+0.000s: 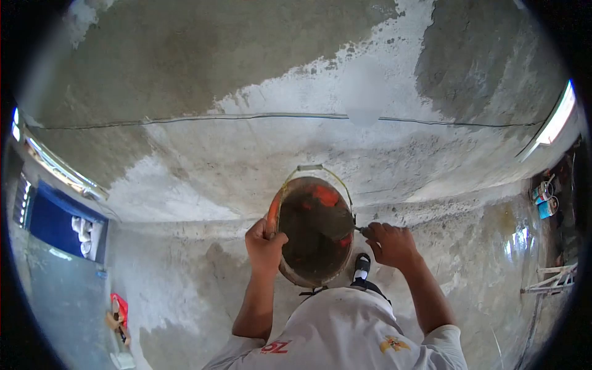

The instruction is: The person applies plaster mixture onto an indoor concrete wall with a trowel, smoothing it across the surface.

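Note:
An orange-red bucket (273, 213), coated inside with grey wet mortar (308, 246), hangs tilted in front of my body with its mouth facing me. My left hand (265, 246) is closed around the bucket's left rim, the thumb hooked over the inside. My right hand (391, 245) grips a trowel at the bucket's right rim. The trowel's mortar-covered blade (336, 225) lies inside the bucket mouth, and my fingers mostly hide its handle. The wire bail (338, 179) with a pale grip stands up over the far rim.
Ahead is a wall (296, 154), partly coated in darker grey plaster, with a cable (259, 116) running across it. Small paint cans (544, 200) and a wooden frame (552, 280) are at the right. A blue doorway (55, 216) and a red item (120, 308) are at the left.

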The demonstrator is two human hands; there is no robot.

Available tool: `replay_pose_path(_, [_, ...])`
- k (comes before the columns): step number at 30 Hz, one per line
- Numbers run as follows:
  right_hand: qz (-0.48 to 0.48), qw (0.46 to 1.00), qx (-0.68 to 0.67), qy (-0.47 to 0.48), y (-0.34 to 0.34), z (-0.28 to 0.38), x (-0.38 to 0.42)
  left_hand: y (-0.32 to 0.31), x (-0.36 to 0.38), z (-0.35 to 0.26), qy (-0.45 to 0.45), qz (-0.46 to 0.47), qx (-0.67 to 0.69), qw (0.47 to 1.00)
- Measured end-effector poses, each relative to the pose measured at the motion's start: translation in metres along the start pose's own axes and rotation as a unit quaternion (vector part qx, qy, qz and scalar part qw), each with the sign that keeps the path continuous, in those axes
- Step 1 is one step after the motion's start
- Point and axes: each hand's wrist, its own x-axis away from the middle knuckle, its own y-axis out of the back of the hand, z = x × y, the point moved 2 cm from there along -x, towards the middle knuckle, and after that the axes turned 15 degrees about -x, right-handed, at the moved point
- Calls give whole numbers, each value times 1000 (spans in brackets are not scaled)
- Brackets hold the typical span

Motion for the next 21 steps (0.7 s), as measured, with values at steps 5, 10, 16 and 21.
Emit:
replay_pose_path(5, [49,991,83,91,32,-16,-40,-31,-14,-20,-20,-29,30,999])
replay_pose_path(10, [-14,973,99,207,44,-49,-76,-65,-22,-38,-33,-27,28,999])
replay_pose_path(16, [-100,957,92,255,41,-73,-98,-96,-22,-56,-12,-12,48,999])
replay_pose_path(21, [-110,938,46,324,34,-77,-97,-112,-25,-70,-15,8,44,999])
